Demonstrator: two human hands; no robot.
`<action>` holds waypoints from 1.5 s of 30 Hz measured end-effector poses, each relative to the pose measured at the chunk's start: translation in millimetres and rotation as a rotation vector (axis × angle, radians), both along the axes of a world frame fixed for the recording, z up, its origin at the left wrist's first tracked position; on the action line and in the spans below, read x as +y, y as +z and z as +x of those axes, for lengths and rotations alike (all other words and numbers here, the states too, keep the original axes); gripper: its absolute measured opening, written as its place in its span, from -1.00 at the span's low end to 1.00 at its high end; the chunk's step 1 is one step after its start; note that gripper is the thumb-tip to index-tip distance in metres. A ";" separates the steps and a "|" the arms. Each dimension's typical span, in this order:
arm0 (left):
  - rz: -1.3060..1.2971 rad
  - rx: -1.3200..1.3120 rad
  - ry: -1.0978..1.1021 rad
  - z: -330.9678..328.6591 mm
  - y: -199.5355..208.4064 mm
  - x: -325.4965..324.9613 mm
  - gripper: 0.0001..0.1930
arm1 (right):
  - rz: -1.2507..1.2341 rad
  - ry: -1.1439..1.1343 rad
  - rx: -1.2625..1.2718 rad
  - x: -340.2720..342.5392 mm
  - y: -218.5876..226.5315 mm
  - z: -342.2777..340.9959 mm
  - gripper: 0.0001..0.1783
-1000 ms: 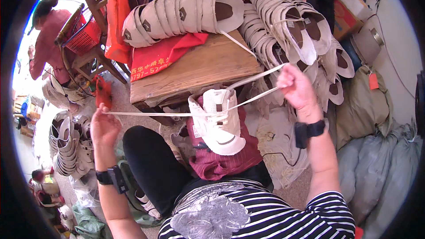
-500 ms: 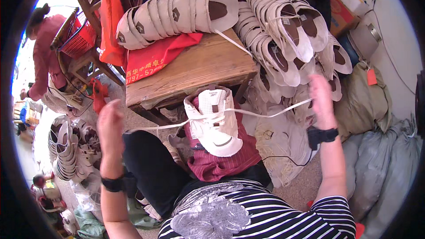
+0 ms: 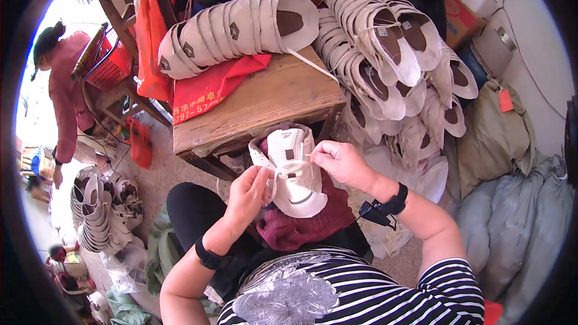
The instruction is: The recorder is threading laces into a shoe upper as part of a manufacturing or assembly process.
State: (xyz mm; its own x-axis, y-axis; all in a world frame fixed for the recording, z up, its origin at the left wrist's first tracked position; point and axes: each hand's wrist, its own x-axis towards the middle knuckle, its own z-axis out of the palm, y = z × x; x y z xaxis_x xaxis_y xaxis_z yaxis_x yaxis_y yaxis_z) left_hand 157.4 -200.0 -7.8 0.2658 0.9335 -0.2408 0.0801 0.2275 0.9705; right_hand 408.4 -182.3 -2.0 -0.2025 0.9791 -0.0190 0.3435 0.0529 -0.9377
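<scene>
Pinching white lace (image 3: 274,185), left hand (image 3: 244,194) sits beside pale shoe (image 3: 298,197); right hand (image 3: 344,164) at opposite edge, fingertips close together, grip unclear. Desk (image 3: 283,93) just beyond.

The shoe (image 3: 298,201) is sitting on the cloth (image 3: 301,232) before the table (image 3: 286,96). On the table, uppers (image 3: 241,33) are lying partly over a bag (image 3: 211,87). Right of the table, a pile (image 3: 406,72) is rising, with sacks (image 3: 512,216) lying nearer, farther right.
</scene>
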 end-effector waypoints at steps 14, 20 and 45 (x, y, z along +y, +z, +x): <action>-0.144 -0.033 0.035 -1.2 9.7 13.2 -0.71 | 0.604 0.204 -0.727 15.2 26.6 -16.1 -0.83; 0.091 0.336 -0.047 -0.3 13.2 20.0 -0.71 | 0.618 0.515 -1.016 25.5 48.6 -9.3 -0.87; 0.684 0.660 -0.380 -17.5 56.3 58.2 -0.74 | 0.148 0.766 -0.607 80.0 47.1 -4.4 -0.69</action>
